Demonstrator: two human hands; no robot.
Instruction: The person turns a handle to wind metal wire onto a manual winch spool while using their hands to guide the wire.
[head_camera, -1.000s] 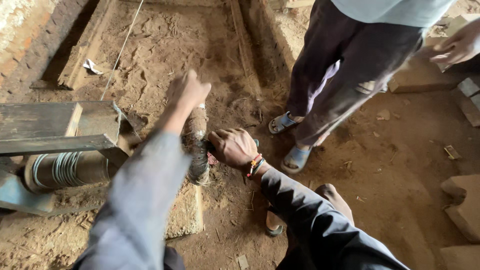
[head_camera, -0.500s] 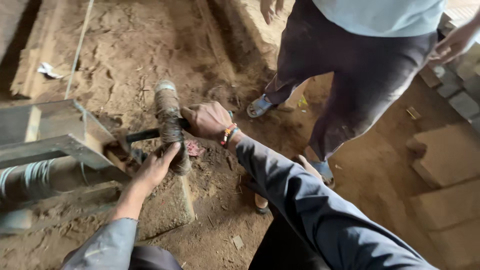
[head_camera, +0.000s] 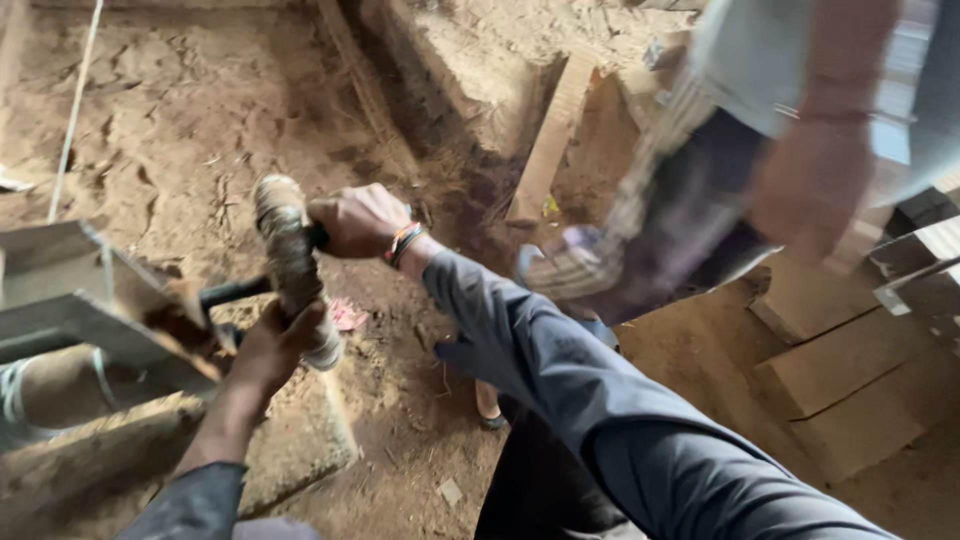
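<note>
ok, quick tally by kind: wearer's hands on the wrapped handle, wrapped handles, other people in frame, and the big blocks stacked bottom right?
Wearer's hands on the handle: 2, left hand, right hand
Cloth-wrapped handle: 1
Other people: 1, a blurred person standing close by
Blocks at lower right: about 3 clear, more cut off at the edge
Total: about 7

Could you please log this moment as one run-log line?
left hand: gripping wrapped handle | right hand: gripping handle top | metal machine: left
</note>
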